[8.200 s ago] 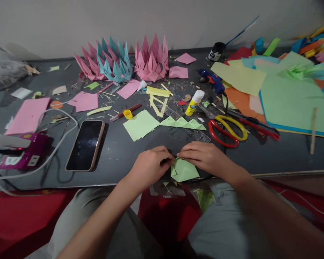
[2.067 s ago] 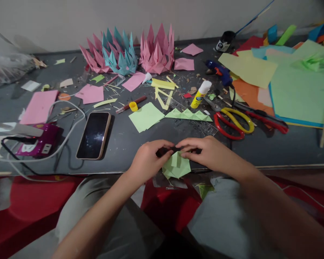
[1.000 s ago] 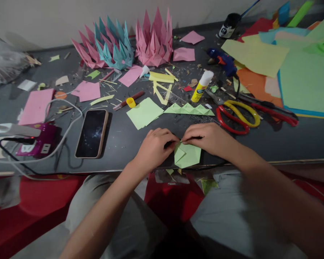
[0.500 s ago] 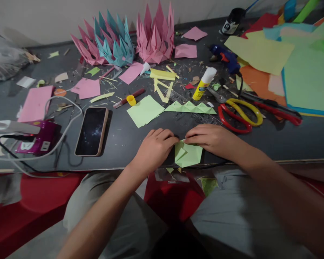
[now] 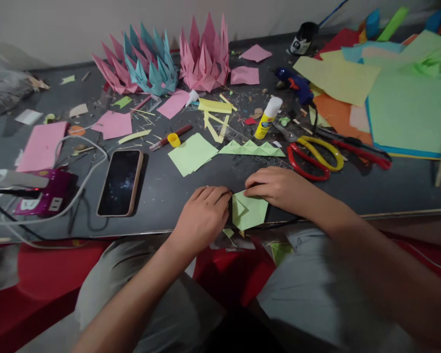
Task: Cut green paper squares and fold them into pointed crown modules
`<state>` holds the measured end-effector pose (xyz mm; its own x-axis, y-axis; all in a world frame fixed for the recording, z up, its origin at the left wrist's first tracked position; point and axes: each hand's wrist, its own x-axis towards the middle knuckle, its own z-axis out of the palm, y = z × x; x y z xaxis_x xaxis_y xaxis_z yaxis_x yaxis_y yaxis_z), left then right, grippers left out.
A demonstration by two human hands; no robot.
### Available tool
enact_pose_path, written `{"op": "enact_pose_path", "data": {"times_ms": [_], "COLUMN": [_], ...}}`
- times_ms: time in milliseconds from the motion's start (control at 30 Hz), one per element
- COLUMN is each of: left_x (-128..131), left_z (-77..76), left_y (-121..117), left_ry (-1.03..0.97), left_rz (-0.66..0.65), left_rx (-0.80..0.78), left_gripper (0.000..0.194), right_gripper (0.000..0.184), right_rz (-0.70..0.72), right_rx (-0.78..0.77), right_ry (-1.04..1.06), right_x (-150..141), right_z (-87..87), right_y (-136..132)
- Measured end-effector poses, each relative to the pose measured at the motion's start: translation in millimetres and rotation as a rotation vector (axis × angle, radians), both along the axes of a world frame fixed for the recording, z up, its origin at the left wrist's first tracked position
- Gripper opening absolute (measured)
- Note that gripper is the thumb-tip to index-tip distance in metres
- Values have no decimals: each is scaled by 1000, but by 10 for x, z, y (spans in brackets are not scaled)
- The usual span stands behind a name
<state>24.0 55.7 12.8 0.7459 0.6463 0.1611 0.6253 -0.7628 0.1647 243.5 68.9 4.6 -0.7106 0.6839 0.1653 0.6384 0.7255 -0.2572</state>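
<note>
A folded light-green paper piece (image 5: 249, 211) lies at the near edge of the dark table (image 5: 169, 196). My left hand (image 5: 203, 215) presses its left edge with fingers bent together. My right hand (image 5: 275, 186) pinches its upper right corner. Farther back lie a stack of green squares (image 5: 191, 154) and a zigzag strip of folded green pieces (image 5: 252, 148).
A phone (image 5: 119, 182) and a purple device with cables (image 5: 40, 196) sit to the left. Red-and-yellow scissors (image 5: 312, 157), a glue stick (image 5: 267, 117) and a blue glue gun (image 5: 292, 83) lie to the right. Pink and blue paper crowns (image 5: 161, 66) stand at the back; coloured sheets (image 5: 407, 108) are piled far right.
The green piece was lifted and turned between both hands about two seconds ago, then laid flat on the table. My left hand has slid down along its left edge; the view shifted slightly.
</note>
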Motion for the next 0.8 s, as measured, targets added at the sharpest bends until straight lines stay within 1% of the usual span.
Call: {"op": "enact_pose_path", "data": {"times_ms": [100, 233, 300, 400, 567, 667, 800], "left_x": [12, 22, 26, 36, 25, -1, -35], "left_z": [-46, -75, -73, -66, -69, -82, -95], "left_y": [-35, -68, -75, -76, -52, -25, 16], "left_ry": [-17, 13, -2, -31, -52, -68, -119], "left_rz": [0, -15, 1, 31, 77, 108, 116], "left_rx": [53, 63, 49, 34, -1, -53, -125], "left_gripper": [31, 29, 30, 32, 32, 34, 34], "right_gripper": [27, 24, 25, 28, 29, 32, 34], "right_rz": [-3, -23, -22, -14, -105, -142, -171], "right_rx": [-22, -66, -78, -42, 25, 12, -21], "right_ry": [20, 73, 80, 40, -4, 15, 61], "right_x": [-11, -25, -33, -42, 3, 46, 62], "right_z": [0, -23, -39, -56, -40, -18, -20], "right_y": [14, 10, 1, -14, -26, -28, -31]}}
